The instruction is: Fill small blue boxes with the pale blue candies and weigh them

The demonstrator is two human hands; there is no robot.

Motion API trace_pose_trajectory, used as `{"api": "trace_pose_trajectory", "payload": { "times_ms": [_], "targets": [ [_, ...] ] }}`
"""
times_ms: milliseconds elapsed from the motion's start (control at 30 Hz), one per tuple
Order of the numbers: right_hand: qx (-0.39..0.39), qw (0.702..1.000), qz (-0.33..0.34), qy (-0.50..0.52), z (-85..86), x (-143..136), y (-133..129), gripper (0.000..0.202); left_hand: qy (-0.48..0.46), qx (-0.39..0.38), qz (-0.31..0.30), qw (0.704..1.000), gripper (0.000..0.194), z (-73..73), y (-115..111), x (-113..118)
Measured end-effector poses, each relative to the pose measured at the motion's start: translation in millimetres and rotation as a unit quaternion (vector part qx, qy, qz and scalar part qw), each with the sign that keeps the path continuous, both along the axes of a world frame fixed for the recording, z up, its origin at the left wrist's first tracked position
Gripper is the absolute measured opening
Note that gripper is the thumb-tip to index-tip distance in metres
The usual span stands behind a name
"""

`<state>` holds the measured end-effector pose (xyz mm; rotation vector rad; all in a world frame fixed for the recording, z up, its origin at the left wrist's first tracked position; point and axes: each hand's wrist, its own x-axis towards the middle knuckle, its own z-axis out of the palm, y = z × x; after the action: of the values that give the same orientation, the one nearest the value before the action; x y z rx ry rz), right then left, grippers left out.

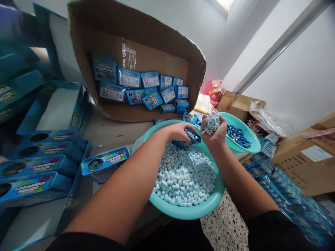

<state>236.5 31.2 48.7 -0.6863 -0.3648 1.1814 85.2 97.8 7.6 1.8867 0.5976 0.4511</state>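
My left hand [178, 133] is wrapped round a small blue candy box [193, 136], tilted above the far part of a turquoise basin [183, 212]. Pale blue candies [185, 177] fill much of the basin. Cupped with the palm up, my right hand [215, 134] holds a heap of the same candies [211, 124] just right of the box, over the basin's far right rim. The two hands are apart. Another blue shape shows under my left hand, partly hidden by its fingers.
A large cardboard carton [146, 52] with several blue boxes stands behind the basin. A second turquoise basin [255, 139] holds blue wrapped pieces. Display boxes [39, 181] line the left; another box [106, 162] lies near my left forearm. Cartons [309, 160] stand at right.
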Motion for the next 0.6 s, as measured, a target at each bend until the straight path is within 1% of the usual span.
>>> {"api": "trace_pose_trajectory", "payload": {
  "times_ms": [67, 133, 200, 333, 467, 600],
  "targets": [
    [0.003, 1.000, -0.010, -0.009, -2.1, 2.0, 2.3, 0.014, 0.009, 0.000, 0.007, 1.000, 0.053, -2.6, 0.3, 2.0],
    [0.011, 1.000, -0.007, -0.007, -3.4, 2.2, 2.9, 0.015, 0.015, 0.000, 0.010, 1.000, 0.053, -3.3, 0.2, 3.1],
    [0.014, 1.000, -0.002, -0.004, -4.6, 1.8, 2.7, 0.016, 0.017, 0.000, 0.010, 1.000, 0.053, -1.8, -0.2, 3.2],
    [-0.006, 1.000, -0.019, -0.003, -6.5, 1.9, 2.8, 0.017, 0.021, 0.006, 0.022, 1.000, 0.050, 2.8, -0.7, 2.0],
    [-0.022, 0.999, -0.026, -0.002, -5.8, 1.3, 1.6, 0.016, 0.012, -0.003, 0.017, 1.000, 0.049, 2.5, 0.6, 2.2],
    [-0.008, 0.999, -0.029, -0.027, -3.6, -1.8, -1.7, 0.016, 0.019, -0.003, 0.019, 1.000, 0.050, 0.4, 1.5, 2.9]
  ]
}}
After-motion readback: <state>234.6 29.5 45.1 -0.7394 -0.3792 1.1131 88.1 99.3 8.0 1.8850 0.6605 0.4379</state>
